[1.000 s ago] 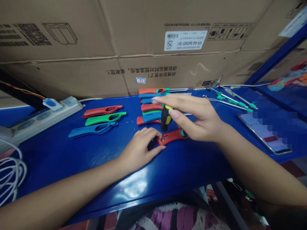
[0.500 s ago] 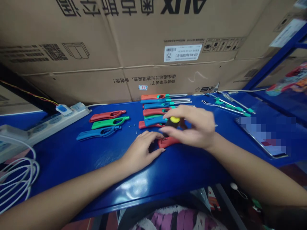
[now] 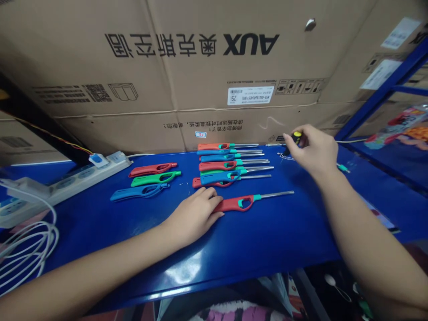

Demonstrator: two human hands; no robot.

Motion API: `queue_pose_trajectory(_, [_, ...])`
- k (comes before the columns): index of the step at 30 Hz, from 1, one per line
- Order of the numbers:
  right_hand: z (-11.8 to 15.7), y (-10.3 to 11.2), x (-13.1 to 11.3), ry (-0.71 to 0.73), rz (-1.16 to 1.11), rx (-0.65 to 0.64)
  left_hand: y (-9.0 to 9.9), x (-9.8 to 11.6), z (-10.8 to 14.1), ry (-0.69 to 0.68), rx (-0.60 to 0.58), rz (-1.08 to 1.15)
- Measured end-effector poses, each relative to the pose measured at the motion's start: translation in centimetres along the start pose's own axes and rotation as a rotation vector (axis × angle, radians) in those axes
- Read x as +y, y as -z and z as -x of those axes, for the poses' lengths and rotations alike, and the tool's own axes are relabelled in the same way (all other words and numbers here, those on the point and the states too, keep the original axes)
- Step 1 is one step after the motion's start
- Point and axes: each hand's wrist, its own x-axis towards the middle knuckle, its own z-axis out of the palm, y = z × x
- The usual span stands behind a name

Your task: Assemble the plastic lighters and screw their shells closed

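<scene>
My left hand [image 3: 197,214] rests on the blue table, its thumb and fingers closed on the handle end of a red long-nosed lighter [image 3: 236,203]. The lighter lies flat with its metal tube pointing right. Over at the back right, my right hand [image 3: 317,149] grips a screwdriver [image 3: 295,137] with a black and yellow handle; its shaft cannot be made out. Beyond my left hand lie several assembled lighters in a column, a blue lighter [image 3: 217,178] nearest the front among them. A few tiny screws [image 3: 187,183] are scattered left of that column.
Three tubeless lighter bodies, red, green [image 3: 152,179] and blue, lie at left beside a white power strip [image 3: 80,176] and coiled cable [image 3: 30,240]. A cardboard box [image 3: 180,98] stands along the back. A phone [image 3: 384,219] lies at right, partly behind my forearm.
My right hand has moved from above the red lighter to the back right, carrying the screwdriver. The lighter's trigger and tube are now uncovered. My left hand stays on its handle end.
</scene>
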Motion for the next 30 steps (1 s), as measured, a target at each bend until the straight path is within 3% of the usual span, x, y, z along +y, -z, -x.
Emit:
queue_pose_trajectory(3, [0.0, 0.1, 0.5, -0.061, 0.046, -0.051, 1.0, -0.4, -0.7, -0.066, 0.056, 0.076])
queue_pose_trajectory(7, [-0.4, 1.1, 0.9, -0.115, 0.096, -0.145, 3.9, -1.8, -1.5, -0.113, 0.191, 0.086])
queue_pose_trajectory(11, [-0.7, 1.8, 1.6, -0.180, 0.077, -0.219, 7.2, -5.1, -1.9, 0.024, 0.337, 0.060])
queue_pose_trajectory(14, [-0.9, 1.9, 2.2, -0.160, 0.130, -0.354, 8.8, -8.0, -2.0, 0.131, 0.420, 0.001])
queue_pose_trajectory(19, [-0.6, 0.6, 3.3, -0.060, 0.278, -0.776, 8.8, -10.4, -3.3, 0.209, 0.379, 0.023])
queue_pose_trajectory(22, [-0.3, -0.4, 3.7, -0.042, 0.277, -0.920, 8.0, -10.8, -5.4, 0.183, 0.362, -0.017])
queue_pose_trajectory(24, [-0.1, -0.8, 3.2, -0.018, 0.271, -0.910, 7.4, -11.0, -7.2, 0.166, 0.365, -0.034])
queue_pose_trajectory(27, [0.8, -1.1, 0.7, 0.098, 0.205, -0.784, 6.6, -11.5, -10.0, 0.139, 0.360, -0.062])
queue_pose_trajectory(30, [2.6, -1.9, -3.2, 0.415, -0.167, -0.621, 5.7, -12.1, -12.2, 0.126, 0.359, -0.076])
